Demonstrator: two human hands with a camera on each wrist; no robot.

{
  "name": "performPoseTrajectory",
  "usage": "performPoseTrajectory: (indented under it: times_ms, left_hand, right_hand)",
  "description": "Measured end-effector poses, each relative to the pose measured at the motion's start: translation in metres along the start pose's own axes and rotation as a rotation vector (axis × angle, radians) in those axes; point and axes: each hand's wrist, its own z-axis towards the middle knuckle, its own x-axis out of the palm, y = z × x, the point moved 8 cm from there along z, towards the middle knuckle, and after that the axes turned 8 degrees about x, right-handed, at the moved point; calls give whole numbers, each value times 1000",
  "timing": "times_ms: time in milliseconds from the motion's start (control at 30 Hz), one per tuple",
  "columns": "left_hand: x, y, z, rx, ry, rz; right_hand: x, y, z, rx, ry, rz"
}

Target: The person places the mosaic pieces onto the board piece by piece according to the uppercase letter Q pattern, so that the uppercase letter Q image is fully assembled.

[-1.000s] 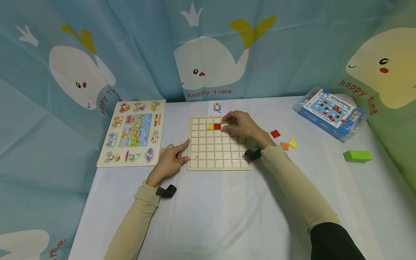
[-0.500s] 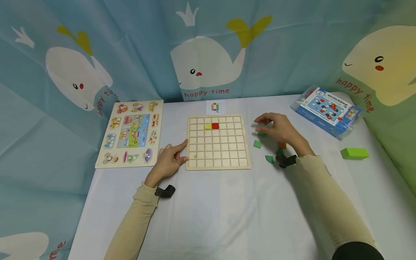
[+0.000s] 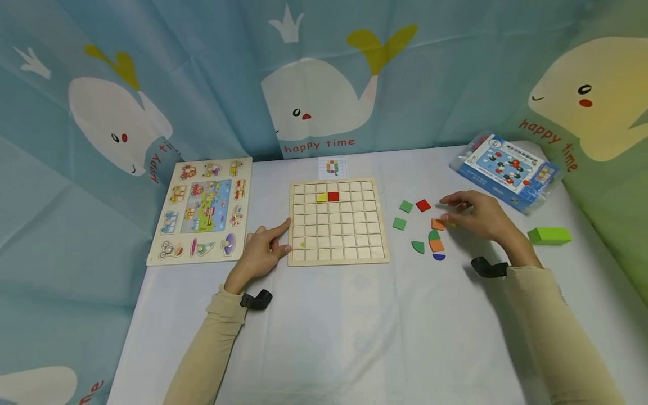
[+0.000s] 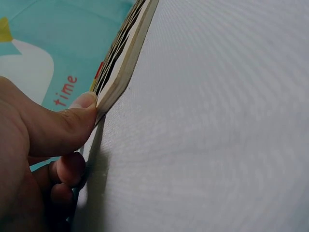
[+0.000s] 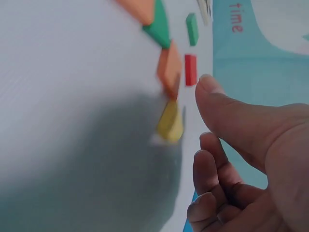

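A wooden grid board (image 3: 338, 235) lies mid-table, with a yellow piece (image 3: 322, 197) and a red square tile (image 3: 333, 196) side by side in its second row. My left hand (image 3: 260, 251) steadies the board's left edge with thumb and index finger; in the left wrist view the thumb (image 4: 67, 125) presses near the board's corner. My right hand (image 3: 478, 215) hovers over the loose pieces at the right, thumb and fingers apart, holding nothing. Below it, partly hidden in the head view, lies a yellow piece (image 5: 171, 122) touching an orange tile (image 5: 169, 70).
Around the right hand lie a red tile (image 3: 423, 205), green tiles (image 3: 399, 224), another orange tile (image 3: 436, 245) and a blue half-round (image 3: 439, 257). A pattern card (image 3: 332, 167) sits behind the board. A picture puzzle (image 3: 202, 253), bagged box (image 3: 506, 167) and green block (image 3: 549, 236) flank it.
My right hand has moved right, away from the board's red tile to above the loose pieces, uncovering several of them. The left hand stays at the board's edge.
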Motion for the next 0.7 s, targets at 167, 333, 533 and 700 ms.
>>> performPoseTrajectory:
  times_ms: [167,333,533,700]
  left_hand:
    - [-1,0,0,-1,-7,1]
    - [-1,1,0,-2,-5,0]
    - [-1,-1,0,-2,-2,-4]
    - [0,1,0,-6,3,-5]
  right_hand:
    - [-1,-16,-9,26,-15,-12]
    - [4,-26,-14,62,-13,-15]
    - [7,-28,-15,38,-58,1]
    - [9,-25,-12,28,-62,5]
